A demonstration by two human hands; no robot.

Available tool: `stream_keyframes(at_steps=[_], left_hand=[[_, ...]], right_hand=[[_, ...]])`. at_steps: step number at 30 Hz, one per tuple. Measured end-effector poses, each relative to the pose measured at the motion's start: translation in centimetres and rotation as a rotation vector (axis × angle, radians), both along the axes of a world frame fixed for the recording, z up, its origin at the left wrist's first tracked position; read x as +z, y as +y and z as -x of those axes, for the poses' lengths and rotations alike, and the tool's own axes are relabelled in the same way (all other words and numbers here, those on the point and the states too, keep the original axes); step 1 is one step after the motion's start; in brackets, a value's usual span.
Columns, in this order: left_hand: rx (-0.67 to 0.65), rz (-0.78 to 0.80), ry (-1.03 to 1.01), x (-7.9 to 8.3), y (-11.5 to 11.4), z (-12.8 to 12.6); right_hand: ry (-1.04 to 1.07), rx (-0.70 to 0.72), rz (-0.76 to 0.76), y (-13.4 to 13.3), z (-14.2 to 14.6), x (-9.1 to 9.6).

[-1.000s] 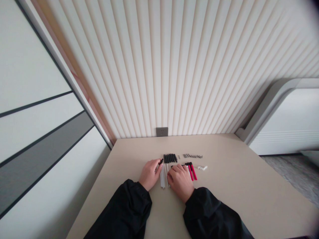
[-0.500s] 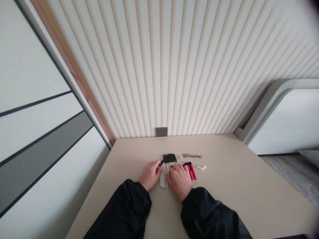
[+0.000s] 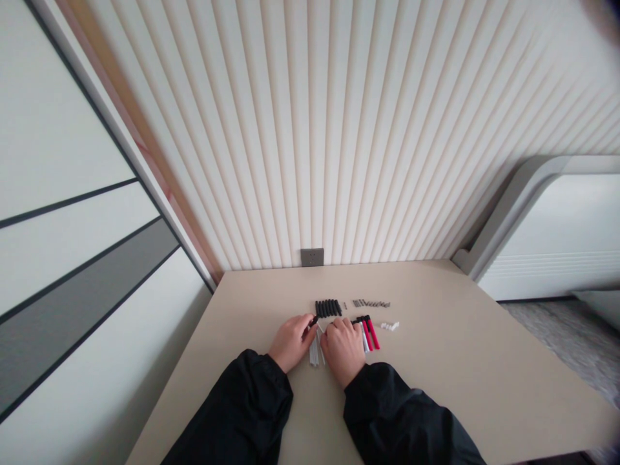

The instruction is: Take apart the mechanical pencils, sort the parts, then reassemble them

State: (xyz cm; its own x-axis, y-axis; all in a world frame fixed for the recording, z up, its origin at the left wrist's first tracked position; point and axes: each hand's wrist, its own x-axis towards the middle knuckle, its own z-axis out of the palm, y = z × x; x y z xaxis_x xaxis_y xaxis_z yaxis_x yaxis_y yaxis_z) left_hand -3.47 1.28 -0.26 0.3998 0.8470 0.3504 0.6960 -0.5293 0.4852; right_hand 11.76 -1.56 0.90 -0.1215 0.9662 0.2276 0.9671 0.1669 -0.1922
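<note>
A: How does the left hand (image 3: 290, 340) sit?
B: Knuckles up on the beige table (image 3: 436, 374), fingertips pinched on a small black piece (image 3: 314, 320).
A: And the right hand (image 3: 343, 349)?
B: Palm down just beside it, over the white rods (image 3: 314, 354). I cannot tell whether it grips anything.

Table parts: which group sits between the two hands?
The thin white rods, between left hand and right hand. Black caps sit farther back; red tubes lie right of the right hand.

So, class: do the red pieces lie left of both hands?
No, the red pieces lie just right of the right hand.
</note>
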Motion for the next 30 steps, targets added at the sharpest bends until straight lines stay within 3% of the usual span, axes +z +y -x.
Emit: stream_keyframes(at_steps=[7, 17, 22, 30], left_hand=[[0.023, -0.036, -0.012, -0.3, 0.1, 0.0], [-0.003, -0.077, -0.001, -0.4, -0.1, -0.1], [-0.033, -0.111, -0.010, -0.2, -0.3, -0.4], [-0.319, -0.088, 0.066, 0.6, -0.7, -0.5]], right_hand=[[0.127, -0.028, -0.010, 0.5, -1.1, 0.2], [0.791, -0.017, 0.053, 2.6, -4.1, 0.3], [0.954, 0.011, 0.033, 2.9, -4.2, 0.5], [1.221, 0.026, 0.192, 3.3, -4.3, -0.7]])
